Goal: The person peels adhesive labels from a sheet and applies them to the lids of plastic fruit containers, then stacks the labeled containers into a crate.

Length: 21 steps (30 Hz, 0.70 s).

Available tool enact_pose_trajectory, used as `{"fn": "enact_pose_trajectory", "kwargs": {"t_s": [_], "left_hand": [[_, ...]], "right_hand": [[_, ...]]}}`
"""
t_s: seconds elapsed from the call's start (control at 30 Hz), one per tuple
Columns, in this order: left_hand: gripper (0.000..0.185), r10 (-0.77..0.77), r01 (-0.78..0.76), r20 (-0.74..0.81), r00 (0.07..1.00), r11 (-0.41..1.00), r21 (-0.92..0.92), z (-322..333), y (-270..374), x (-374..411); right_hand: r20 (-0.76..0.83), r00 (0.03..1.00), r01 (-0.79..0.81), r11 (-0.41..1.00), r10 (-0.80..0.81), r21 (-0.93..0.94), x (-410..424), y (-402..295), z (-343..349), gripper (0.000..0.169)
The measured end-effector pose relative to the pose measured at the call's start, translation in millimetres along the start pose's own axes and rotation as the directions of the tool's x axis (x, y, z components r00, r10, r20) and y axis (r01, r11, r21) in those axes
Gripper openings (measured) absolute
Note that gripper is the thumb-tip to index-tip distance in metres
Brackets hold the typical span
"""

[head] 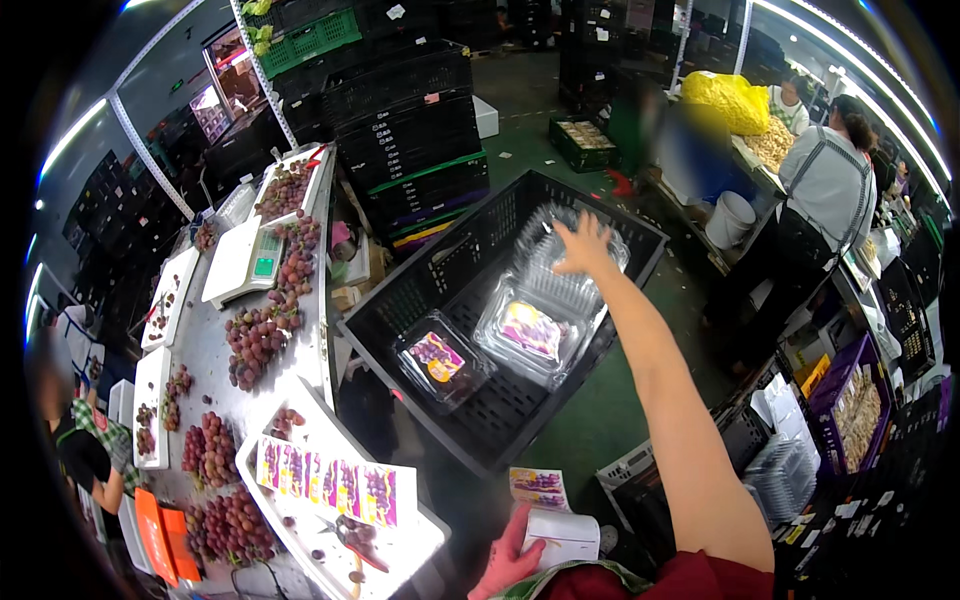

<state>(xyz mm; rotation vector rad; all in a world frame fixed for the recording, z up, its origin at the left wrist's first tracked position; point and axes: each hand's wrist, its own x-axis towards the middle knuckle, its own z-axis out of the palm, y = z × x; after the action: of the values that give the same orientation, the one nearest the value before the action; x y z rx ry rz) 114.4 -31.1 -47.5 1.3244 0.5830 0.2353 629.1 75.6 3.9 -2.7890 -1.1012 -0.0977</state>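
Note:
My right hand (584,244) is spread with its fingers apart over a stack of clear plastic clamshell boxes (536,247) in a black plastic crate (442,259). Whether the fingertips touch the plastic cannot be told. Beside the stack in the crate lies a closed clamshell box with a purple and yellow grape label (436,357). At the bottom, my left hand (511,553) grips a roll of grape labels (559,537), its loose printed end (538,487) pointing up. Left of it, a strip of labels (330,480) lies across a white foam tray (405,559) holding shears (358,541) and loose grapes.
Bunches of red grapes (259,337) and a digital scale (244,262) stand on the metal table (225,405) at left. Stacked black crates (409,135) rise behind. A co-worker (829,180) stands at right; another person (82,420) is at far left.

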Motion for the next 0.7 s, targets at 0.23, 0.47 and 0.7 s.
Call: {"fn": "enact_pose_trajectory", "kwargs": {"t_s": [0.23, 0.47, 0.7], "left_hand": [[0.064, -0.023, 0.058, 0.172, 0.985, 0.978, -0.199, -12.3, 35.9, 26.4], [0.066, -0.012, 0.097, 0.254, 0.967, 0.941, -0.324, 12.8, 73.6, 53.7], [0.065, 0.051, 0.059, 0.347, 0.937, 0.952, -0.300, 35.9, 65.4, 47.9]], "right_hand": [[-0.077, 0.997, -0.007, 0.999, 0.010, 0.048, -30.5, 22.2, 53.7, 0.079], [0.046, 0.970, 0.241, 0.966, -0.238, -0.094, -117.2, 2.4, -4.5, 0.066], [0.328, 0.942, -0.022, 0.986, 0.075, -0.163, -94.8, 22.9, 5.9, 0.074]]}}
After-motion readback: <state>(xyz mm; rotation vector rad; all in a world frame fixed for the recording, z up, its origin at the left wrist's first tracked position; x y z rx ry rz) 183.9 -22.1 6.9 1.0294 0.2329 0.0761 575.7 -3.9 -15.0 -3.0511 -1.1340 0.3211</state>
